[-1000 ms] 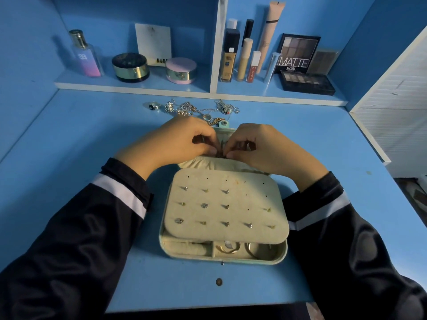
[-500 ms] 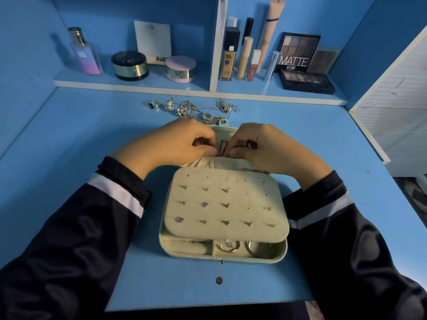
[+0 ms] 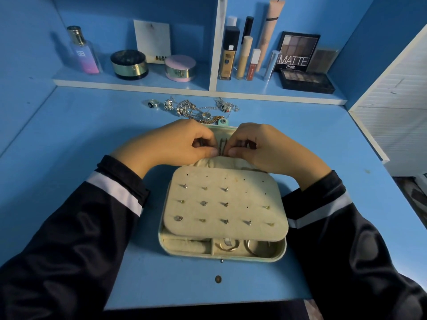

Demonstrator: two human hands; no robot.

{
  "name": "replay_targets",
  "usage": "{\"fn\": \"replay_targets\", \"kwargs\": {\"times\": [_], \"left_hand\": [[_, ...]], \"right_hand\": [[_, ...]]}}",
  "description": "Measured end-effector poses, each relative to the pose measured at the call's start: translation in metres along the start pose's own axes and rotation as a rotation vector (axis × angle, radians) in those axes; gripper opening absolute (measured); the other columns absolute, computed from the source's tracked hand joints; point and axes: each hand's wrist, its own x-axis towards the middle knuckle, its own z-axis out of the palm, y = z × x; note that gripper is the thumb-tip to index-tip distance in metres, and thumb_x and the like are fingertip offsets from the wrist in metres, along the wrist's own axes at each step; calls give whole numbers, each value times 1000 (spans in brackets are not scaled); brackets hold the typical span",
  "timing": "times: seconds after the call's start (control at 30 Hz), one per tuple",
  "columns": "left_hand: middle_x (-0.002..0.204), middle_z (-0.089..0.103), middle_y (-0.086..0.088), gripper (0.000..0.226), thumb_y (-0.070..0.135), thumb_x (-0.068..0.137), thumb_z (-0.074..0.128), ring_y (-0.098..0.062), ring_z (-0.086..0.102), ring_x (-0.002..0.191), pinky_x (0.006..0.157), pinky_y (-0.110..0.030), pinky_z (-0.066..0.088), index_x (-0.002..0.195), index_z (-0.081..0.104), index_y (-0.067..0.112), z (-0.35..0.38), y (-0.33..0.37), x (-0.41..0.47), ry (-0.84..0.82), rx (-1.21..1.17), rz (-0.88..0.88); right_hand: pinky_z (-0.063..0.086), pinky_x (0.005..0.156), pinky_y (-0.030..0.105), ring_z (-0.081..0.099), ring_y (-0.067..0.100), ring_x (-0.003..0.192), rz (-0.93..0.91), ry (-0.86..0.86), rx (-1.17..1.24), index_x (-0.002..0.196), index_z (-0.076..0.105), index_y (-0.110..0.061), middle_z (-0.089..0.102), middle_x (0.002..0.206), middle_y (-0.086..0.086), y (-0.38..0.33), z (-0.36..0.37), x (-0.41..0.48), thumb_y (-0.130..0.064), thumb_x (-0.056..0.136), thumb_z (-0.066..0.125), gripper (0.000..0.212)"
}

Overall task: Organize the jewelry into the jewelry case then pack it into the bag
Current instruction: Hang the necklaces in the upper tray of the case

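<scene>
A mint-green jewelry case [image 3: 221, 258] lies open on the blue desk in front of me. Its cream earring panel [image 3: 231, 195] holds several studs, and rings sit in the tray compartments [image 3: 228, 244] below it. My left hand [image 3: 175, 144] and my right hand [image 3: 263, 146] meet over the case's raised lid. Each pinches a thin dark chain [image 3: 222, 146] between thumb and fingertips. Behind the lid lies a loose jewelry pile [image 3: 198, 110] of chains and rings, with a single ring [image 3: 153, 103] at its left end. I see no bag.
A shelf [image 3: 129, 83] at the back carries a perfume bottle [image 3: 84, 50], two round compacts, cosmetic tubes [image 3: 245, 56] and eyeshadow palettes [image 3: 305, 80]. A white cabinet [image 3: 397, 107] stands at the right. A small round knob [image 3: 218, 278] sits near the desk's front edge.
Both hands stay at the lid with only tiny finger shifts on the chain. The case and the loose jewelry have not moved.
</scene>
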Motion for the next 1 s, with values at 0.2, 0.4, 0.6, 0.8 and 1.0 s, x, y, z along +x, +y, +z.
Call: {"fn": "replay_targets", "kwargs": {"times": [0.2, 0.4, 0.6, 0.8, 1.0], "left_hand": [[86, 71, 3, 9, 32, 93, 64, -18, 65, 78, 78, -45, 54, 93, 72, 28, -2, -1, -1, 13, 2, 6], [91, 65, -9, 22, 31, 97, 57, -29, 61, 83, 78, -54, 49, 96, 70, 13, 3, 0, 2, -16, 81, 5], [90, 62, -10, 26, 33, 96, 56, -29, 59, 81, 77, -53, 48, 93, 68, 10, 2, 0, 0, -26, 125, 13], [88, 65, -2, 16, 33, 96, 58, -23, 62, 82, 78, -50, 51, 91, 69, 24, 3, -2, 0, 48, 91, 34], [86, 58, 12, 9, 23, 96, 60, -4, 54, 82, 77, -31, 44, 88, 65, 24, 7, -8, 5, 247, 74, 150]], "right_hand": [[38, 66, 10, 49, 2, 72, -8, -48, -11, 93, 72, -15, 59, 91, -1, -3, 3, 0, -10, 90, 66, 9], [37, 63, 7, 48, -5, 68, -8, -34, -7, 92, 72, -14, 60, 90, 0, -2, 3, 0, -9, 90, 66, 8], [37, 66, 9, 49, -3, 70, -28, -51, -15, 91, 72, -15, 58, 85, -7, -2, 4, 0, -8, 90, 65, 10], [38, 66, 9, 50, 1, 71, -46, -27, -19, 90, 73, -17, 57, 84, -8, 1, 3, 0, -9, 89, 67, 10], [38, 64, 9, 49, 1, 66, -12, 121, 2, 91, 73, -17, 58, 83, -2, 6, -3, -2, -12, 89, 67, 8]]}}
